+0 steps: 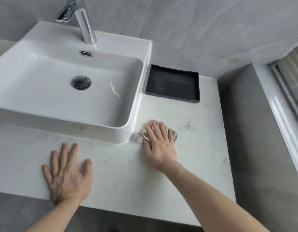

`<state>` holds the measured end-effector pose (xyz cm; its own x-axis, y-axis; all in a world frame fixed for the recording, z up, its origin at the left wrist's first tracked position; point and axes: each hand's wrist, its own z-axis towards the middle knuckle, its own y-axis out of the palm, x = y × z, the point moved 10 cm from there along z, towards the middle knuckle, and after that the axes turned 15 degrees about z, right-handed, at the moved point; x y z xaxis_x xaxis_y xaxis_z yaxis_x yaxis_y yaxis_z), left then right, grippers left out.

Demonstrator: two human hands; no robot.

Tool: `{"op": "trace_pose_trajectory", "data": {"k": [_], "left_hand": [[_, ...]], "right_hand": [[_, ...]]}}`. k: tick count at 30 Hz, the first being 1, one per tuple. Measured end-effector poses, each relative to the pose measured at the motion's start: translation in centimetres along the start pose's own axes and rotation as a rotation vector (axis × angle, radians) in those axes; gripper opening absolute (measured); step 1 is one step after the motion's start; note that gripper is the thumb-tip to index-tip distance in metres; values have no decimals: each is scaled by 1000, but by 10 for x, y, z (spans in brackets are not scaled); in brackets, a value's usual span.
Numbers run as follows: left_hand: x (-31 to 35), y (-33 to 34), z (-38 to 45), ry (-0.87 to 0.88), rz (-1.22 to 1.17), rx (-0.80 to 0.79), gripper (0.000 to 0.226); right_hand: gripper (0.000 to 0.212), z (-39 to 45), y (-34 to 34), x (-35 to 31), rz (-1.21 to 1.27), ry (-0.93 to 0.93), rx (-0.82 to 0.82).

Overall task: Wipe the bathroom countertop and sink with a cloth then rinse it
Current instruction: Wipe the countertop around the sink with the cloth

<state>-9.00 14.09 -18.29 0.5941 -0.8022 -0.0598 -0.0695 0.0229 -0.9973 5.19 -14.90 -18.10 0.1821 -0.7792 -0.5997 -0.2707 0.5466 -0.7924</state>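
The right hand (159, 144) presses flat on a crumpled grey cloth (140, 137), its fingers (155, 129) spread wide over it, not curled around it. The cloth lies on the white tabletop (195, 156), just beside the near right corner of the sink (135, 114). The left hand (68, 173) rests palm down on the tabletop in front of the sink, fingers splayed and holding nothing. A black tray (172, 83) sits behind the cloth, touching the sink's right side. A chrome tap (84, 24) stands at the sink's back.
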Motion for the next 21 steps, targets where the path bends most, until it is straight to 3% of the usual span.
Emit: {"op": "trace_pose_trajectory", "data": {"k": [6,10,13,21], "left_hand": [[-1,-2,0,-12,13,16,76],[-1,-7,-3,-21,1,23,76],[-1,-9,-4,-19,-5,31,76],[2,-4,-2,-4,-5,46,73]], "right_hand": [[59,-32,-108,150,-46,341,226],[53,-51,-138,186,63,447,305],[54,-27,-110,147,-1,378,262],[65,-23,26,-27,-38,-63,-97]]}}
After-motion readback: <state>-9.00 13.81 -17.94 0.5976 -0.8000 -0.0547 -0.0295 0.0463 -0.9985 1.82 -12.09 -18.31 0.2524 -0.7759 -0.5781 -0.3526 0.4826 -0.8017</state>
